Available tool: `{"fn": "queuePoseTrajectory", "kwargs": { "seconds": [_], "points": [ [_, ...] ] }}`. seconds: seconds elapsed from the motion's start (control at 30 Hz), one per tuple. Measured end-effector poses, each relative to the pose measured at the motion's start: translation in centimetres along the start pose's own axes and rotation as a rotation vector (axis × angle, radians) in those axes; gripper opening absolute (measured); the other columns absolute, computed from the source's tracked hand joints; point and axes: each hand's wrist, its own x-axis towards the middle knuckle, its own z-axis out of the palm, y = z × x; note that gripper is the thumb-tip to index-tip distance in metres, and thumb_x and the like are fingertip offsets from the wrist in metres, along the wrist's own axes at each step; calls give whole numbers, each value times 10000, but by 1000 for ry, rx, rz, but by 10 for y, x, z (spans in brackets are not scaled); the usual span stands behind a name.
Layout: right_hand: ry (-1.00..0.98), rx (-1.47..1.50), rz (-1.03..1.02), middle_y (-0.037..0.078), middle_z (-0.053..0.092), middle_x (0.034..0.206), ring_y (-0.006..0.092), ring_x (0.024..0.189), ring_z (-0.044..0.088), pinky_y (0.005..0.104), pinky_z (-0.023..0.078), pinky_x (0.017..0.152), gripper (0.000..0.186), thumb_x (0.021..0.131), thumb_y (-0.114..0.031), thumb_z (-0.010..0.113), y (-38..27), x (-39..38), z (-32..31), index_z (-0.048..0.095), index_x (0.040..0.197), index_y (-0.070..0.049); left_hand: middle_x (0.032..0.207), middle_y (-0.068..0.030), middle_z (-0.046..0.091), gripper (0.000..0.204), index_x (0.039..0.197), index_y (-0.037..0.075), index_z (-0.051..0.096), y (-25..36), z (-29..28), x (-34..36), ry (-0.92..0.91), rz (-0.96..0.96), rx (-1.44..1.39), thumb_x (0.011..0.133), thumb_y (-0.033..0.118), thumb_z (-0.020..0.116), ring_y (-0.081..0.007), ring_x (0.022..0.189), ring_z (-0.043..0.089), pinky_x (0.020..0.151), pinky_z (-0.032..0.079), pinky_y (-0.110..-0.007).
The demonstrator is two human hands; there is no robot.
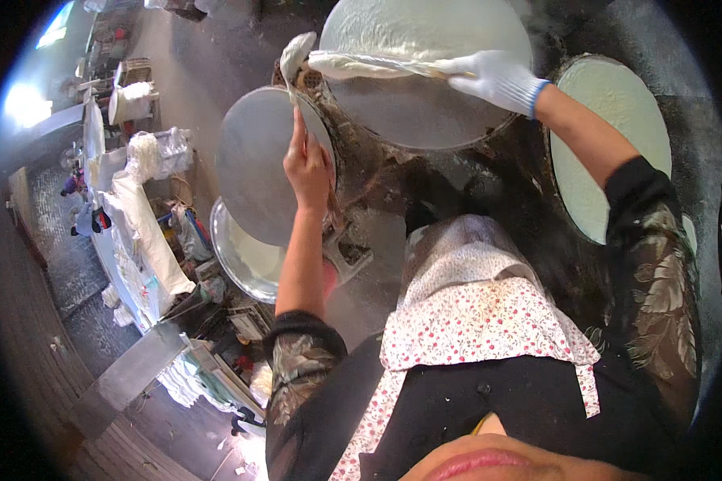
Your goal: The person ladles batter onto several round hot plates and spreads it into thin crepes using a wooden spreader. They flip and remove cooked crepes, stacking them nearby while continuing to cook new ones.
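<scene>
My bare left hand [306, 168] is closed round the thin handle of a ladle-like tool [297, 54]. Its upper end is thickly coated in white paste. My right hand [489, 80], in a white knit glove with a blue cuff, grips a long thin stick [385, 62]. That stick reaches leftward across a big round cooking surface [433, 116]. A pale wet sheet [425, 28] covers the far part of this surface, and its edge gathers in a white roll along the stick. The near part is bare grey. The stick's left tip lies close to the coated tool.
A round grey lid [257, 160] partly covers a metal basin [217, 232] of whitish liquid at my left. At right stands another large disc [618, 136] with a pale surface. Farther left, white cloth-like bundles [140, 232] lie on a long table among clutter.
</scene>
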Motion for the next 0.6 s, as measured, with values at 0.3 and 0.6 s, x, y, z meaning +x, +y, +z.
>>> {"fn": "queuePoseTrajectory", "kwargs": {
  "seconds": [0.3,0.6],
  "points": [
    [149,25,186,118,762,1218,286,1061,749,352,583,917,392,1019,-357,679,12,-46,-25,702,1392,-239,639,61,495,500,1615,161,464,-18,16,-17,-39,-21,-17,1120,103,504,-27,478,406,419,370,-228],
    [41,20,-15,79,780,1142,267,876,773,344,611,747,378,991,-278,710,8,-115,-14,715,1369,-260,737,117,452,564,1616,113,463,-17,11,-96,-115,-16,134,1073,-33,500,-8,602,379,533,356,-183]
  ]
}}
